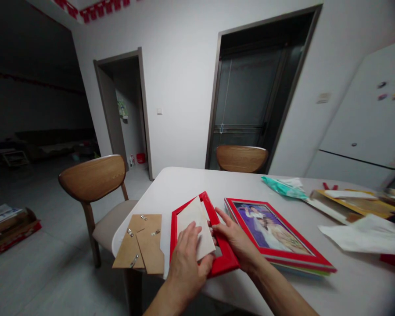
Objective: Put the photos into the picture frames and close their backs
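A red picture frame [228, 259] is held at the table's near edge, tilted, with its opening facing up. Inside it a white card [192, 215] lies at an angle, its right edge raised out of the opening. My left hand [189, 254] lies over the card, its fingers on the face and its thumb at the lower corner. The right side of the frame is gripped by my right hand [233, 237], with fingertips near the card's raised edge. Left of the frame rests a brown backing board [123, 254] with metal clips and a stand leg.
On the right lies a stack topped by a red framed photo [316, 259]. Beyond it are a teal packet [286, 188], white wrapping [365, 235] and a yellow envelope [378, 204]. Wooden chairs [95, 175] stand by the white table [184, 175].
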Demonstrator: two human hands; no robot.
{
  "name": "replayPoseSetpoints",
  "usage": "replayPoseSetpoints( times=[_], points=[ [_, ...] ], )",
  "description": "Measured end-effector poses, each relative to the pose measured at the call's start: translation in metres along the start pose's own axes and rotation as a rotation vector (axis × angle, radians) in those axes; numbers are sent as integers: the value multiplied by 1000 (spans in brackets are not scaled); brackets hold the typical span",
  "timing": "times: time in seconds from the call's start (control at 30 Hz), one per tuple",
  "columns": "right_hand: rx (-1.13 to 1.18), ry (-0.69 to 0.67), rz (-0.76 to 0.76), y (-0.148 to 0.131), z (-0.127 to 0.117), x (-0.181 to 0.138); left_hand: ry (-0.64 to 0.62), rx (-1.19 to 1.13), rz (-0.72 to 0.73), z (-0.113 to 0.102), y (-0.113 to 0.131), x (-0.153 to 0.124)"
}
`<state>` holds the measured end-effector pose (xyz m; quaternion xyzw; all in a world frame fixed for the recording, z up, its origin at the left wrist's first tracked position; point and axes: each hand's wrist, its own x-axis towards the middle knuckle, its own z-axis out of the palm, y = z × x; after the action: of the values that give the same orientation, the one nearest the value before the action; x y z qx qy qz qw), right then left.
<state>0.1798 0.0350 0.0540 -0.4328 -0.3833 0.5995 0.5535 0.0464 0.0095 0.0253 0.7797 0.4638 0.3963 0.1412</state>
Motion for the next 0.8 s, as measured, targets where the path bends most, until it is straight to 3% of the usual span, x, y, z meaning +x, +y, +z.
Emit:
replayPoseSetpoints(
  times=[0.13, 0.27, 0.37, 0.53, 0.8],
  points=[
    [-183, -5, -32, 4, -7, 5, 74, 11, 104, -11, 4, 4],
    [-714, 81, -122, 14, -28, 12, 302, -40, -174, -40, -16, -1],
    [-1137, 130, -202, 26, -42, 16, 352, -163, -383, -55, -41, -14],
    [-1450, 121, -251, 44, -49, 17, 245, -298, -504, -51, -73, -42],
    [-1557, 100, -333, 55, -52, 18, 43, 87, -446, -51, -72, -43]
  ],
)
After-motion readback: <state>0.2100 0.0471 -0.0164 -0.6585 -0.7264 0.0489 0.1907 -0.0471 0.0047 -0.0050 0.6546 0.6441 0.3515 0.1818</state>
